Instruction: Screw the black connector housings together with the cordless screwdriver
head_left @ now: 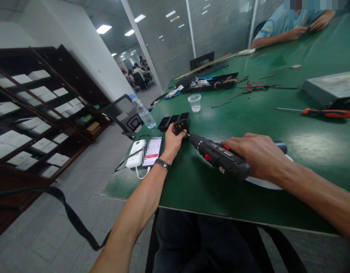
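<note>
My right hand (250,153) is wrapped round a black cordless screwdriver (220,155) with red buttons, its bit pointing left. The tip of the bit meets or nearly meets a small black block (180,126) with brass-coloured spots. Between its fingers and thumb, my left hand (173,140) pinches this block; what exactly it is cannot be made out. Just behind lies a black compartmented tray (166,122), partly covered by the left hand and the block. Under the right hand, a white round item (266,184) shows only in part.
Left of my left hand lie a phone (152,151) and a white power bank (135,153). A water bottle (143,112), a plastic cup (195,103), a toolbox (210,84), an orange-handled screwdriver (328,113) and a metal box (331,89) stand farther off. Another person (288,26) sits across the table.
</note>
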Demonstrator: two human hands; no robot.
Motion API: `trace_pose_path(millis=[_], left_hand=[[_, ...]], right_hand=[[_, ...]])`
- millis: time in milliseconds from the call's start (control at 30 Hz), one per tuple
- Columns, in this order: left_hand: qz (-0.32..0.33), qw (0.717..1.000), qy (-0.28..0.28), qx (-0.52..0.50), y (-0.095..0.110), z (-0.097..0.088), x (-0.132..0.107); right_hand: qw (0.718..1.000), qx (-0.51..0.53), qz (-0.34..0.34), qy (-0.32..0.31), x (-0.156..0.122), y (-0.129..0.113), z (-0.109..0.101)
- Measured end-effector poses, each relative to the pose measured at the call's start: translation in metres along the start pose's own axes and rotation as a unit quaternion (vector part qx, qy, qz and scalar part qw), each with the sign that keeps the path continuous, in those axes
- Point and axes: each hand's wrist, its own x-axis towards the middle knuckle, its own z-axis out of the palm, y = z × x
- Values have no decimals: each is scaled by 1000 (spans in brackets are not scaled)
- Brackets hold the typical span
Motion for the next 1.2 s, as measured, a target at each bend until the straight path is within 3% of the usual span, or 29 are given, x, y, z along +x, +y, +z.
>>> trace_pose_path(millis=[400,1200], left_hand=[[-23,999,-8,-24,0,2,0],[-14,998,-22,-62,2,2,-1]], right_hand=[[999,-3,-11,42,-5,9,15],[998,-37,-14,52,-6,11,20]])
